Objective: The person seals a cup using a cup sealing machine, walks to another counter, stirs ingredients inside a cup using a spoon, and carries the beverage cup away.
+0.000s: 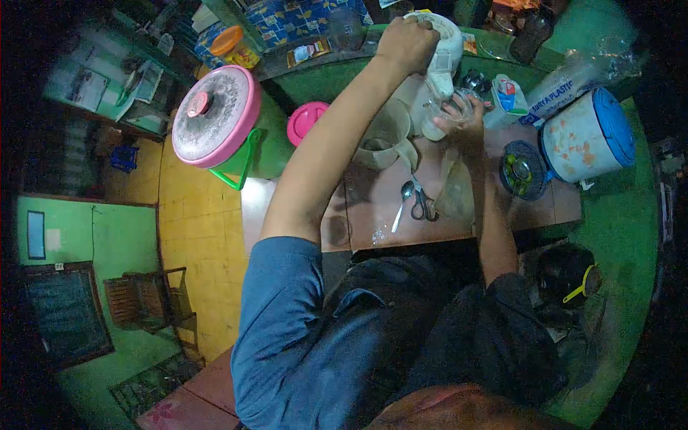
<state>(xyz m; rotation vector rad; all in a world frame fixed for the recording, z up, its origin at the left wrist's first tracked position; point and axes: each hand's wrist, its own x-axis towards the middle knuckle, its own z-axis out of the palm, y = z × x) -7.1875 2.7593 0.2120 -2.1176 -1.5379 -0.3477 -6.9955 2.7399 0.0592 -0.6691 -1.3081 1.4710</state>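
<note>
Toward the table's (368,215) far edge, the left hand (408,45) clenched a white object (448,36); the right hand (467,123) curled around a clear cup (436,115), best held steady, I judged.

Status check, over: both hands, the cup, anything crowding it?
Left hand gripping white container. Right hand holding clear cup close to it. Pitcher near cup; scissors and spoon nearer the body.

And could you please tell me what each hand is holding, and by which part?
The right hand holds a clear plastic cup by its side. The left hand is closed on the white jug, its exact grip hidden.
</note>
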